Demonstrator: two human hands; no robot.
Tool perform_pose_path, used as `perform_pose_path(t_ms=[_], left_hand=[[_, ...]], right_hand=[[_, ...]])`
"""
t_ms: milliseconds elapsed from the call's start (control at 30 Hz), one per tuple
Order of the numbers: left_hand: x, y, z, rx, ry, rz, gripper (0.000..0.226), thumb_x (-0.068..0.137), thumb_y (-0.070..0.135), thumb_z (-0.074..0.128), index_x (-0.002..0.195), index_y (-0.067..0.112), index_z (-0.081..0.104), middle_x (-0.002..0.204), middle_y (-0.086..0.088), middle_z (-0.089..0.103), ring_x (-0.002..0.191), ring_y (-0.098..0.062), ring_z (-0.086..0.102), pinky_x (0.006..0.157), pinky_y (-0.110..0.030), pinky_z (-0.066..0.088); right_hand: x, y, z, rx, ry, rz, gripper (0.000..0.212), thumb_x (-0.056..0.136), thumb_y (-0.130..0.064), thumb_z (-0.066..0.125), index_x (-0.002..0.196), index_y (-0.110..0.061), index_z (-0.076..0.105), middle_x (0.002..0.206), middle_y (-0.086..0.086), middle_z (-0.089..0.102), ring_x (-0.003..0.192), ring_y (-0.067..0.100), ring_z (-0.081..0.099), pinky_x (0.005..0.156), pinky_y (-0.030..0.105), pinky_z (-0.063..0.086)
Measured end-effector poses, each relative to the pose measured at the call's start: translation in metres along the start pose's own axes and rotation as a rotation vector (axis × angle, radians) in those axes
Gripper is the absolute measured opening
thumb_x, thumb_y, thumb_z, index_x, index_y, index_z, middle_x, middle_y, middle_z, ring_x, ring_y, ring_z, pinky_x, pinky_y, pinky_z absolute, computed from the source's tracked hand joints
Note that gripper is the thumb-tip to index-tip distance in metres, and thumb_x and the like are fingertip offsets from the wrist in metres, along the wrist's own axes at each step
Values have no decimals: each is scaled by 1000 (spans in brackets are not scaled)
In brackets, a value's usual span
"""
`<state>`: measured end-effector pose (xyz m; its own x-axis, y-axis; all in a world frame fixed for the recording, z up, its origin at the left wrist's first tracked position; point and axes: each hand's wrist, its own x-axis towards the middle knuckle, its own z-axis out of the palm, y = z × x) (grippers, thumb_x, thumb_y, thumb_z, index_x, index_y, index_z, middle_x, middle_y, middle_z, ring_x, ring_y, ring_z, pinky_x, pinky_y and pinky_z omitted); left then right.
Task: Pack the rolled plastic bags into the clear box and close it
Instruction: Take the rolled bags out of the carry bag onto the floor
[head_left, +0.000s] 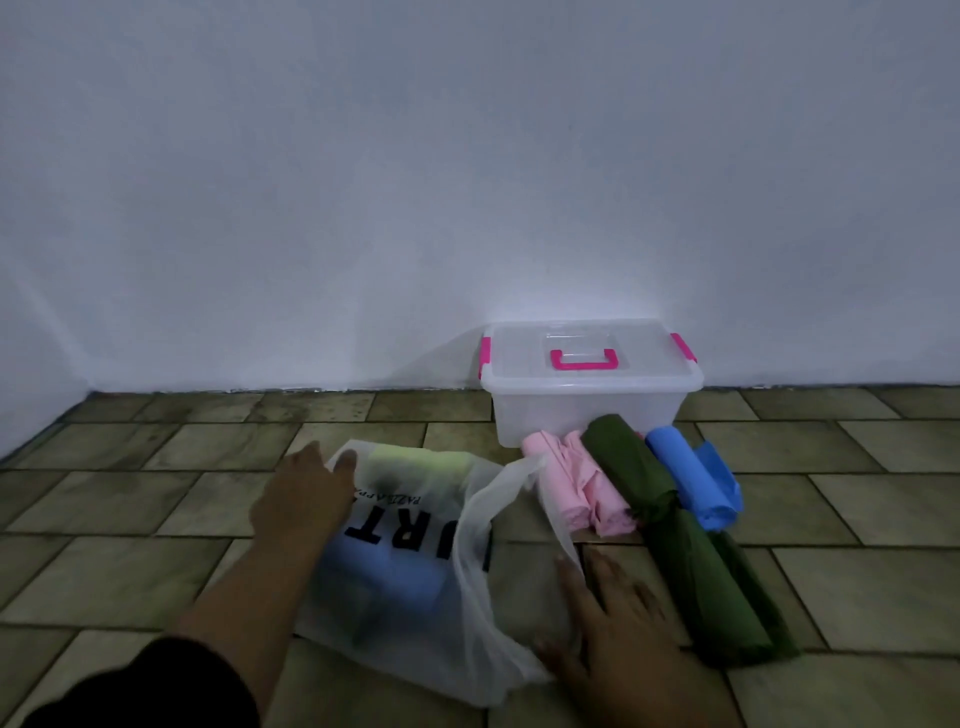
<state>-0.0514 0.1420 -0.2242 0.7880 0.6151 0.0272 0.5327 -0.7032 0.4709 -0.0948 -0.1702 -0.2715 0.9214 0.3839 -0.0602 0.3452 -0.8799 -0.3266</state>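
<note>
A clear box (587, 410) with pink latches and a pink handle stands shut against the wall. In front of it lie rolled plastic bags: a pink roll (576, 483), a long dark green roll (675, 530) and a blue roll (691, 478). A white translucent carrier bag (415, 551) with black lettering lies on the floor, with yellow-green and blue shapes showing through it. My left hand (306, 493) rests flat on the bag's far left corner. My right hand (608, 618) lies with fingers spread on the bag's near right edge and handle.
The floor is olive-brown tile (130, 519). A plain white wall (363, 208) runs along the back, meeting a side wall at the far left corner.
</note>
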Motion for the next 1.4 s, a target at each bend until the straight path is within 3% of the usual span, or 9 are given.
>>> perform_pose_path(t_ms=[133, 267, 400, 667, 900, 1067, 1167, 1267, 1400], left_hand=[[21, 0, -12, 117, -239, -17, 38, 98, 29, 43, 121, 1, 58, 118, -20, 63, 106, -34, 59, 88, -38, 47], [8, 24, -27, 240, -94, 250, 26, 90, 18, 56, 115, 15, 64, 102, -10, 68, 83, -22, 63, 77, -34, 53], [-23, 69, -63, 274, 98, 527, 32, 84, 29, 65, 115, 21, 63, 109, -4, 67, 93, -22, 63, 75, -30, 46], [-60, 88, -127, 81, 307, 534, 29, 97, 30, 46, 120, 23, 62, 107, -7, 68, 95, -25, 61, 78, -34, 43], [-26, 15, -85, 273, 92, 202, 18, 88, 19, 55, 105, 18, 62, 90, -8, 67, 74, -23, 55, 70, -32, 48], [-49, 21, -46, 277, 106, 60, 54, 96, 48, 33, 143, 21, 33, 153, -10, 29, 138, -30, 31, 108, -57, 29], [-103, 68, -21, 280, 5, 496, 72, 90, 66, 15, 149, 35, -10, 157, 8, -21, 146, -20, -17, 114, -58, -4], [-147, 94, 9, 352, -237, 775, 73, 87, 70, 25, 145, 46, -14, 154, 16, -24, 143, -17, -24, 114, -60, -12], [-118, 56, 26, 396, -312, 562, 65, 94, 59, 28, 142, 52, -14, 159, 9, -16, 147, -24, -13, 112, -64, -5]], right_hand=[[-1, 4, -2, -47, -102, 54, 117, 43, -86, -14, 149, -37, -6, 160, -4, -9, 147, 16, -6, 118, 44, 2], [-3, -1, 2, -75, -85, 108, 99, 70, -85, 1, 132, -29, 54, 139, 4, 53, 124, 22, 54, 95, 49, 45], [-3, 1, -1, -38, -131, 86, 120, 47, -96, -1, 150, -35, 0, 160, -4, -4, 147, 15, -3, 118, 44, 1], [-9, 9, 0, 34, -37, 93, 89, 77, -65, 44, 150, -36, 1, 159, -12, 6, 146, 11, 3, 119, 44, 2], [-12, 10, -1, 78, 6, 107, 88, 76, -63, 46, 150, -32, 11, 159, -14, 8, 145, 7, 4, 118, 40, 0], [-9, 11, -2, 86, -37, 111, 95, 70, -66, 46, 150, -33, 9, 158, -14, 6, 145, 8, 3, 118, 41, 0], [-9, 10, -4, 81, -52, 100, 96, 70, -67, 47, 151, -32, 8, 159, -14, 5, 145, 8, 2, 119, 42, 0], [-10, 13, 0, 110, 6, 87, 96, 71, -67, 50, 150, -32, 10, 158, -14, 8, 145, 6, 4, 118, 41, 0], [-10, 14, 3, 144, 160, 36, 90, 65, -60, 55, 146, -32, 25, 154, -6, 24, 143, 13, 18, 119, 37, 12]])
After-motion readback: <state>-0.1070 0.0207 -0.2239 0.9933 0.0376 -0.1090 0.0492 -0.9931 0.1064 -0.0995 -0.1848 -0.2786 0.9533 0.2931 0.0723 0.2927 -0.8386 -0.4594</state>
